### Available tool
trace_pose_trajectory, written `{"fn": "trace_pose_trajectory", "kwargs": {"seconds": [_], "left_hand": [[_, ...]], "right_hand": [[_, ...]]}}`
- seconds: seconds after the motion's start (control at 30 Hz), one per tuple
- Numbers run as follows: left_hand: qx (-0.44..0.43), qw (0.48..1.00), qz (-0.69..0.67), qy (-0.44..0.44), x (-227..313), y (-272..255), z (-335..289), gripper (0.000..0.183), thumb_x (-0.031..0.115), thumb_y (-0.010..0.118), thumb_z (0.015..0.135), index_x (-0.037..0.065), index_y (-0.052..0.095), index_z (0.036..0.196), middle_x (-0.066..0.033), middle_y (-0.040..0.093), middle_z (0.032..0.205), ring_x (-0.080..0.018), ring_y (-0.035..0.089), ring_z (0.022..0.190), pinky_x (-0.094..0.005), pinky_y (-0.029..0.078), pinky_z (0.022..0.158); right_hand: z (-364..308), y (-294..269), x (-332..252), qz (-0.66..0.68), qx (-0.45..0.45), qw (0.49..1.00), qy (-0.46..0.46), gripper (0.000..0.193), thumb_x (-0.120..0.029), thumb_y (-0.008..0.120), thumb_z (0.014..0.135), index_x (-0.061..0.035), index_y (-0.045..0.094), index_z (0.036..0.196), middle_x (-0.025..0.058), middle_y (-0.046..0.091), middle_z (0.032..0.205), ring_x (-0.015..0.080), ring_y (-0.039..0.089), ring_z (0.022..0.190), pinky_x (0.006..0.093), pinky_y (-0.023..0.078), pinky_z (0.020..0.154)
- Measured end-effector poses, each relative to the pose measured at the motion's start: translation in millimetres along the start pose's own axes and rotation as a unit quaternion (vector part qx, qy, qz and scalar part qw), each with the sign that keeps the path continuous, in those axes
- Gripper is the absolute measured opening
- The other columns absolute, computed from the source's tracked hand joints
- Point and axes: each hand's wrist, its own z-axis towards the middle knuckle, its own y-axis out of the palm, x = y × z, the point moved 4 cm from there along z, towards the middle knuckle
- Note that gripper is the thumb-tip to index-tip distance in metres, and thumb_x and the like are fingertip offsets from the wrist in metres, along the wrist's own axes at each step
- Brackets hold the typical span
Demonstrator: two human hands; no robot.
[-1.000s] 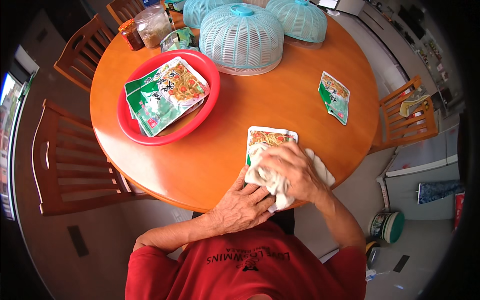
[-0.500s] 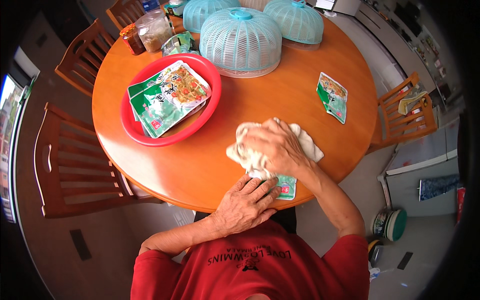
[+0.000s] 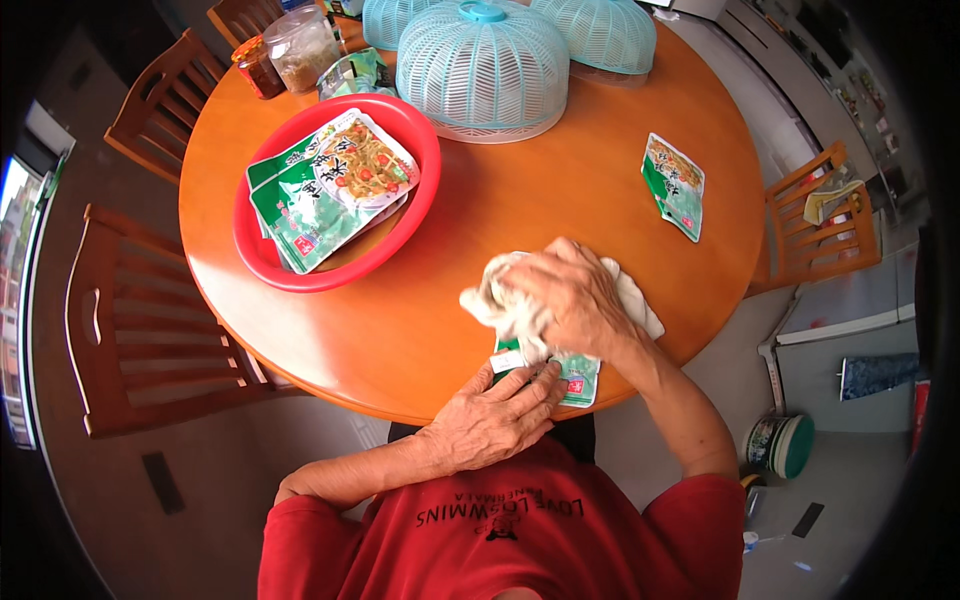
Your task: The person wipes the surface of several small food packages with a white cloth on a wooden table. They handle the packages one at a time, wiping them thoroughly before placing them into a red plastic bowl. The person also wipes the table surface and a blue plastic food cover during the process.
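Note:
My right hand [image 3: 572,302] is closed on a crumpled cream cloth [image 3: 508,302], which presses down over a green food packet [image 3: 578,384] near the table's front edge. The cloth and my hand cover the packet's far part. My left hand [image 3: 490,418] lies with its fingers stretched out on the packet's near left part. To the left, a red plastic basin [image 3: 330,283] holds several similar packets [image 3: 310,200] with noodle-like food pictured on them. Off to the right, another green packet or small stack [image 3: 676,188] lies on the table.
Light-blue mesh food covers [image 3: 482,75] stand at the back of the round wooden table [image 3: 560,185]. Back left are a clear plastic jar [image 3: 302,52], a red-brown jar [image 3: 258,68] and a green pouch [image 3: 355,72]. Wooden chairs [image 3: 160,320] surround the table.
The cloth and my right hand have shifted slightly right, and more of the packet's left part shows. My left hand stays on the packet. The whole view has shifted a little.

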Motion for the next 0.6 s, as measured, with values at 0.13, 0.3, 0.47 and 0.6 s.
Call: {"fn": "trace_pose_trajectory", "kwargs": {"seconds": [0.13, 0.3, 0.47, 0.6], "left_hand": [[0.000, 1.000, -0.016, -0.013, 1, -1, 2, 0.053, 0.033, 0.070, 0.083, 0.012, 0.059, 0.130, -0.0066, 0.054, 0.136, -0.0256, 0.051, 0.125, -0.0441, 0.039, 0.107], [0.013, 0.999, -0.024, -0.033, 3, 0, 3, 0.055, 0.032, 0.073, 0.080, 0.014, 0.060, 0.130, -0.0074, 0.054, 0.135, -0.0255, 0.050, 0.125, -0.0464, 0.037, 0.108], [0.020, 0.998, -0.028, -0.047, 4, -3, 8, 0.053, 0.031, 0.074, 0.080, 0.013, 0.061, 0.127, -0.0077, 0.054, 0.134, -0.0258, 0.051, 0.125, -0.0471, 0.038, 0.107], [0.039, 0.997, -0.039, -0.051, 6, -4, 7, 0.047, 0.028, 0.075, 0.079, 0.011, 0.064, 0.122, -0.0089, 0.058, 0.129, -0.0269, 0.055, 0.121, -0.0456, 0.044, 0.102]], "right_hand": [[10, 3, 29, -0.033, 0.046, 0.994, 0.092, 0.037, -0.021, 0.075, 0.073, -0.0104, 0.063, 0.107, 0.0075, 0.065, 0.095, 0.0314, 0.058, 0.089, 0.0439, 0.047, 0.077], [-2, -8, 53, -0.114, 0.154, 0.964, 0.182, 0.037, -0.007, 0.067, 0.074, -0.0046, 0.060, 0.111, 0.0140, 0.063, 0.100, 0.0361, 0.057, 0.093, 0.0461, 0.046, 0.079], [-28, -15, 34, -0.037, 0.122, 0.989, 0.072, 0.046, -0.010, 0.076, 0.067, -0.0082, 0.063, 0.111, 0.0087, 0.062, 0.107, 0.0306, 0.055, 0.097, 0.0426, 0.046, 0.085], [-69, -21, 10, -0.013, 0.056, 0.998, 0.028, 0.049, -0.015, 0.080, 0.065, -0.0099, 0.066, 0.112, 0.0042, 0.058, 0.116, 0.0275, 0.054, 0.098, 0.0412, 0.045, 0.088]]}}
